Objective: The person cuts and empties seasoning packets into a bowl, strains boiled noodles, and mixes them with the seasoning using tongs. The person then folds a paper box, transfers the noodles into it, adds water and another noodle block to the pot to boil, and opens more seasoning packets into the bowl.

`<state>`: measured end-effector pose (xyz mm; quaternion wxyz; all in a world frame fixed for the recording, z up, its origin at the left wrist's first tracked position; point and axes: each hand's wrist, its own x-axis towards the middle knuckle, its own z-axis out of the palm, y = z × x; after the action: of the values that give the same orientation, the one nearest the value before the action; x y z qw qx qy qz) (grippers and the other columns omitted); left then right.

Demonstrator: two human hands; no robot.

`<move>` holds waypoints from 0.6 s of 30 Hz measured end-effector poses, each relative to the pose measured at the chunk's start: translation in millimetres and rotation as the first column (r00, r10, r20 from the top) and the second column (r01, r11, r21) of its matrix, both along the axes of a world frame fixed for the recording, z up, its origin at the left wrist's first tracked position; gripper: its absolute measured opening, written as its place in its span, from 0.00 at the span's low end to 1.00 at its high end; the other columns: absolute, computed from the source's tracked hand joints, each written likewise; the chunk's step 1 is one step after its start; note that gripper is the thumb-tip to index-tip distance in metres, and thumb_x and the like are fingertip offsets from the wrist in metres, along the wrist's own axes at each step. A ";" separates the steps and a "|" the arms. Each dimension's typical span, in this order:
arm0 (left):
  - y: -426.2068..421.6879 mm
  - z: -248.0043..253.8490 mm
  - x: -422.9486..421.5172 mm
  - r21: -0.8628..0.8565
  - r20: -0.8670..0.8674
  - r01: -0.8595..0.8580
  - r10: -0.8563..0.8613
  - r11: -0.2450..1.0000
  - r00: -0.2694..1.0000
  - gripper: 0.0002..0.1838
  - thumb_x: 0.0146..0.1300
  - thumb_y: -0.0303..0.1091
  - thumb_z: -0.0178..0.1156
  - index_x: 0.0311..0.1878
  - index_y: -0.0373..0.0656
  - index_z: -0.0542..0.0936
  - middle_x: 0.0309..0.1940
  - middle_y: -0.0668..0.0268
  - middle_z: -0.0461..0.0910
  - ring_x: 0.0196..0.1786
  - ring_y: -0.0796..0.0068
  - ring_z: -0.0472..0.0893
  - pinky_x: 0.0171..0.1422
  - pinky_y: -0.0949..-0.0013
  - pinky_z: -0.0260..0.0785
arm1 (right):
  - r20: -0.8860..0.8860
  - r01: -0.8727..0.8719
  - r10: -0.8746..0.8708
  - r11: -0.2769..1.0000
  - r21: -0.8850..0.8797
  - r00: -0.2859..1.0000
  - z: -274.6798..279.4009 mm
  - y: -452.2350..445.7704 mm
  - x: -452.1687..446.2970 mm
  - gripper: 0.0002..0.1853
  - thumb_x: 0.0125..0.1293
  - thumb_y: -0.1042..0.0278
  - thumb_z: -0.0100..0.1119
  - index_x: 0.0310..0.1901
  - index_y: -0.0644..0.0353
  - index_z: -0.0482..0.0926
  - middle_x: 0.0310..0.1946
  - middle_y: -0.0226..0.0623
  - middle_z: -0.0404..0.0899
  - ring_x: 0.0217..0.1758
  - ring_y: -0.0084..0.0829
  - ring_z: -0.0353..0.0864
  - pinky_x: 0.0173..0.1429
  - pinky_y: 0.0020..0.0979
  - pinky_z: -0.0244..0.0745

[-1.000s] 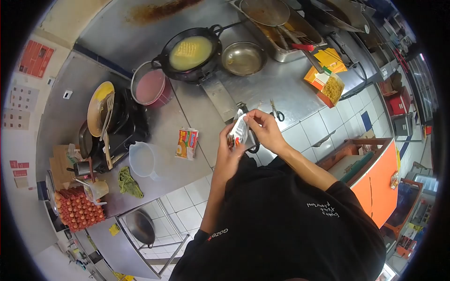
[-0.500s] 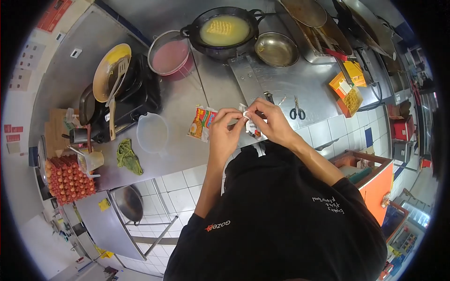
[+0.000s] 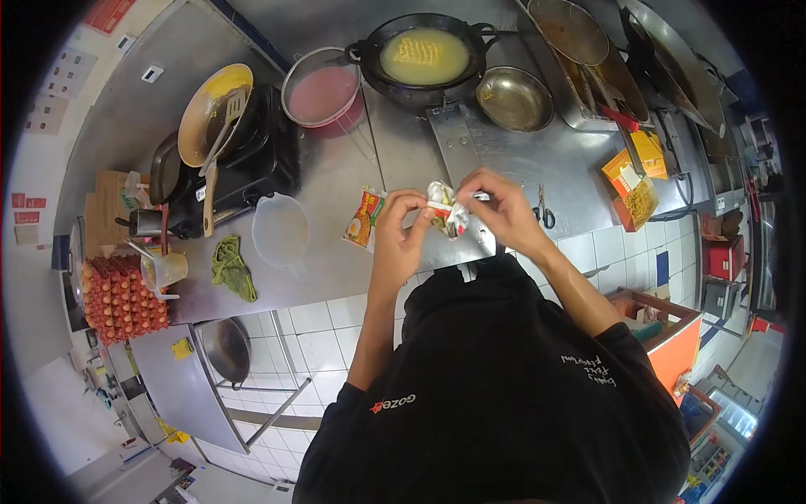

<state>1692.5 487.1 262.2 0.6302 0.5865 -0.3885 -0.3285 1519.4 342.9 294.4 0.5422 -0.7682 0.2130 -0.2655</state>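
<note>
My left hand [image 3: 400, 228] is closed, thumb and finger pinching a bunch of small, crumpled white, red and dark seasoning sachets [image 3: 446, 213] above the counter's front edge. My right hand [image 3: 505, 212] pinches the right side of the same bunch. What lies between its fingertips is partly hidden. Just left of my left hand, an orange printed instant noodle packet [image 3: 361, 217] lies on the steel counter. Dark-handled scissors [image 3: 544, 212] rest right of my right hand. Farther back, a black wok [image 3: 426, 91] holds a noodle block [image 3: 417, 52] in cloudy yellowish liquid.
Behind my hands stand a pink bucket with a strainer [image 3: 323, 101] and a metal bowl [image 3: 515, 99]. A translucent jug [image 3: 280, 233], green cloth [image 3: 232, 267], stove with a pan [image 3: 216, 113] and egg trays [image 3: 124, 301] are left. An open orange box [image 3: 635, 206] is right.
My hands have moved a little apart, and the sachets now show more fully between them. The whole view has shifted slightly, with the counter things farther right.
</note>
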 end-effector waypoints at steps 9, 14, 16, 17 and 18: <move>-11.9 28.7 -19.7 0.057 0.138 -0.014 0.006 0.998 0.990 0.05 0.76 0.25 0.65 0.51 0.38 0.82 0.54 0.62 0.79 0.56 0.71 0.83 0.55 0.68 0.88 | -0.112 0.096 -0.112 0.986 -0.135 0.987 18.4 -0.9 14.5 0.06 0.74 0.72 0.66 0.46 0.65 0.82 0.38 0.41 0.86 0.40 0.34 0.87 0.44 0.38 0.81; -13.8 10.4 -15.4 -0.003 0.114 -0.141 0.140 0.990 0.983 0.04 0.77 0.25 0.64 0.50 0.38 0.81 0.52 0.63 0.79 0.53 0.71 0.83 0.54 0.67 0.86 | -0.223 0.235 -0.224 0.972 0.026 0.949 10.0 -8.1 10.6 0.10 0.73 0.71 0.68 0.47 0.66 0.77 0.35 0.44 0.86 0.37 0.33 0.89 0.43 0.37 0.83; -16.0 35.0 -26.1 0.069 0.235 -0.160 0.140 0.985 0.962 0.04 0.78 0.25 0.63 0.49 0.36 0.80 0.51 0.61 0.78 0.52 0.71 0.83 0.54 0.66 0.84 | -0.417 0.228 -0.178 0.971 0.071 0.891 11.5 -4.3 7.8 0.11 0.73 0.71 0.68 0.48 0.66 0.76 0.35 0.44 0.87 0.37 0.31 0.89 0.43 0.36 0.84; -17.9 30.4 -28.9 0.068 0.235 -0.157 0.137 0.985 0.962 0.04 0.78 0.25 0.63 0.49 0.36 0.80 0.51 0.61 0.78 0.52 0.71 0.83 0.54 0.66 0.84 | -0.342 0.205 -0.090 0.926 0.318 0.935 9.2 -1.2 10.2 0.12 0.73 0.72 0.68 0.49 0.66 0.75 0.34 0.45 0.86 0.36 0.31 0.89 0.42 0.37 0.84; -21.7 25.2 -30.7 0.069 0.152 -0.138 0.127 0.988 0.980 0.05 0.78 0.27 0.64 0.50 0.37 0.79 0.50 0.61 0.79 0.52 0.70 0.84 0.54 0.65 0.84 | -0.242 0.152 -0.020 0.826 0.542 0.970 6.0 -0.1 11.9 0.12 0.74 0.72 0.67 0.50 0.66 0.74 0.33 0.46 0.86 0.36 0.32 0.90 0.42 0.38 0.84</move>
<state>1661.7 465.4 287.4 0.5966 0.6582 -0.3805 -0.2569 1531.4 342.8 300.4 0.7019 -0.5915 0.3758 -0.1275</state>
